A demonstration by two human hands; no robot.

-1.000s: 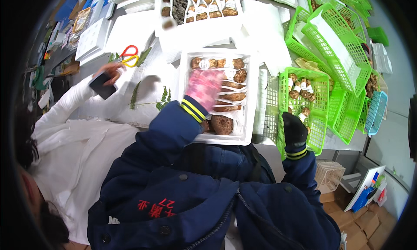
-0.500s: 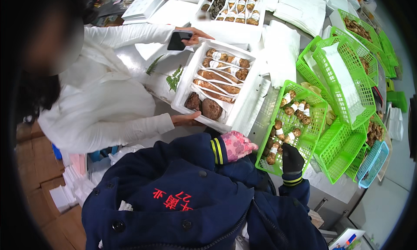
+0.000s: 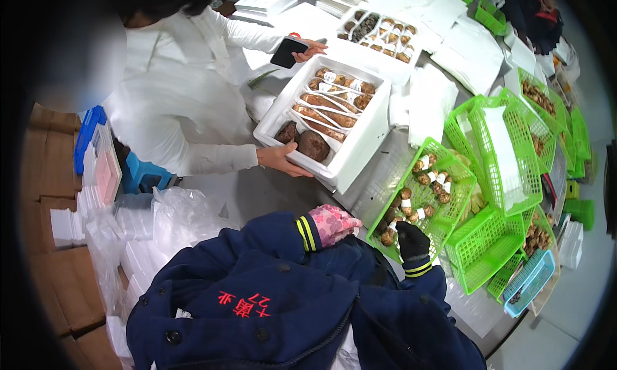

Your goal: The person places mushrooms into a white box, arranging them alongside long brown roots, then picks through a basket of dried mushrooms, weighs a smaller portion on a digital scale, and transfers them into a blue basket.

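Note:
My left hand [image 3: 334, 225], in a pink floral glove, rests close to my body at the table's near edge, fingers stretched out and together, holding nothing visible. My right hand [image 3: 412, 240], in a black glove, is at the near side of a green basket [image 3: 460, 200]. Its fingers look curled in; the dark glove hides whether anything is between them. Beside its fingertips lie brown mushrooms [image 3: 388, 237], several wearing white paper bands. To the left, a person in white supports a white foam box [image 3: 361, 153] of mushrooms with one hand [image 3: 283, 159] under its near left side.
That person's other hand holds a black phone [image 3: 289, 52]. Behind stands a second foam tray [image 3: 411, 60] of mushrooms. White sheets [image 3: 432, 100] lie beyond the basket, stacked green baskets [image 3: 485, 251] and a blue basket [image 3: 528, 283] to the right. Cardboard boxes [image 3: 67, 280] are at the left.
The view has shifted. The foam box looks lifted and tilted, showing more of its right wall, and the other person's lower hand grips farther along it. My hands stay nearly in place.

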